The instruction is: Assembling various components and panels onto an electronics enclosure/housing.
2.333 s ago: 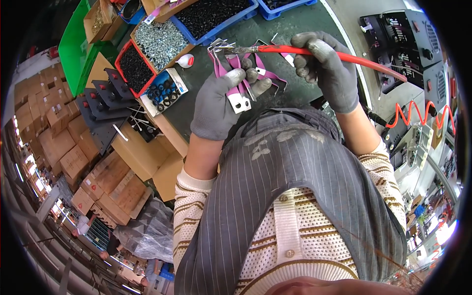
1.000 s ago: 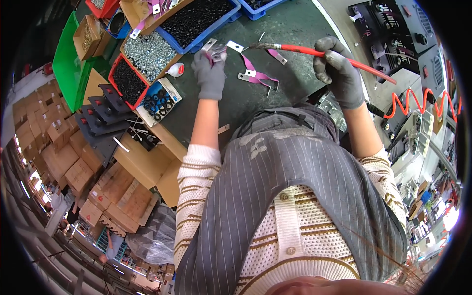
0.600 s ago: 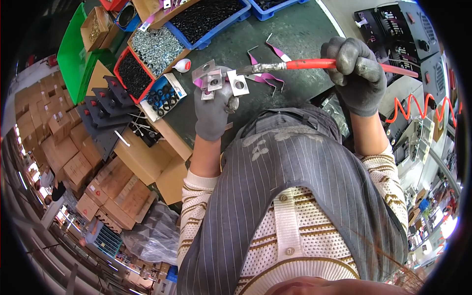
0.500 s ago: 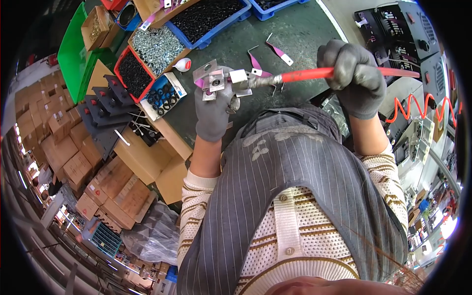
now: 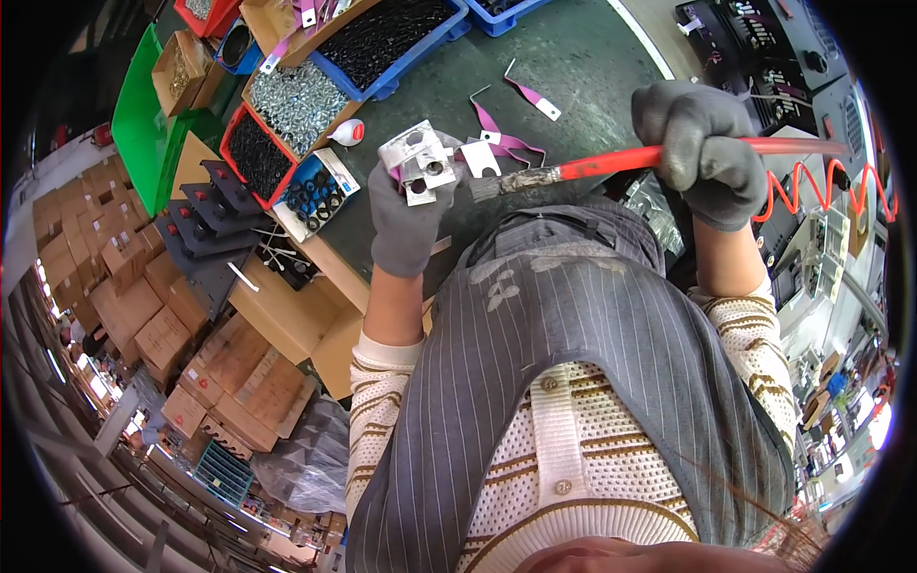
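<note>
My left hand [image 5: 406, 229], in a grey glove, is closed round a small stack of bare metal plates [image 5: 420, 158] with round holes. My right hand [image 5: 695, 153], gloved the same way, grips the red handle of a brush [image 5: 607, 164]. The brush lies nearly level, its worn grey bristle end pointing left, just right of the plates and apart from them. Beside the held stack a single pale plate [image 5: 481, 159] with a notch shows; whether my left fingers touch it cannot be told. Beyond it are bent metal strips with purple coating [image 5: 485, 122].
Behind my left hand stand a blue tray of black parts [image 5: 387, 91], a box of silver screws [image 5: 296, 100], a red bin of black screws [image 5: 256, 158] and a small white bottle [image 5: 346, 133]. Cardboard boxes [image 5: 124, 248] fill the left. A coiled red hose [image 5: 812, 196] hangs right.
The brush's bristle end has come off the plates and lowered slightly, and my right hand has shifted right. In my left hand the plates have tilted.
</note>
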A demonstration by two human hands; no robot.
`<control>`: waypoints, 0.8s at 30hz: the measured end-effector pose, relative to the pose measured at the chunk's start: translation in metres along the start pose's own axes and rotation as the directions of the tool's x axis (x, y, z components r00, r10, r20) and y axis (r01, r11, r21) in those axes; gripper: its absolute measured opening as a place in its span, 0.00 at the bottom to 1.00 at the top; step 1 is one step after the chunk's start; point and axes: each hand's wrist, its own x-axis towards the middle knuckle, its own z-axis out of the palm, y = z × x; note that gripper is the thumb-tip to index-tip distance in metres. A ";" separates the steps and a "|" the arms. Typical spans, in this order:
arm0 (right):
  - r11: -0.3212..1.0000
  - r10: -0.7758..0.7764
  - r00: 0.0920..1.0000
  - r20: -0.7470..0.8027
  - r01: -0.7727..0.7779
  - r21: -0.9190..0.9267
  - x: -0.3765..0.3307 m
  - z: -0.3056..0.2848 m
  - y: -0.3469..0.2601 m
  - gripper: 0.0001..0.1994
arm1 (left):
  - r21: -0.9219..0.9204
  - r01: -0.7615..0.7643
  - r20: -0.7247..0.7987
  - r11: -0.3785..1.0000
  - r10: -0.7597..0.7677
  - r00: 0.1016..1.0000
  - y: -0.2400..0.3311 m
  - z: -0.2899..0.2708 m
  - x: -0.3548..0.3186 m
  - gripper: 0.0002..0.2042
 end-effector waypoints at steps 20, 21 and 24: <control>0.879 0.467 0.737 -0.489 -0.447 0.166 -0.046 -0.050 0.072 0.10 | 0.719 -0.462 0.575 0.519 -0.070 0.815 -0.159 0.028 0.006 0.11; 0.879 0.466 0.735 -0.492 -0.446 0.167 -0.048 -0.053 0.073 0.10 | 0.737 -0.467 0.559 0.488 -0.054 0.827 -0.155 0.029 0.006 0.11; 0.896 0.444 0.794 -0.415 -0.397 0.198 -0.048 -0.053 0.072 0.11 | 0.766 -0.424 0.431 0.483 0.104 0.897 -0.137 0.028 0.008 0.11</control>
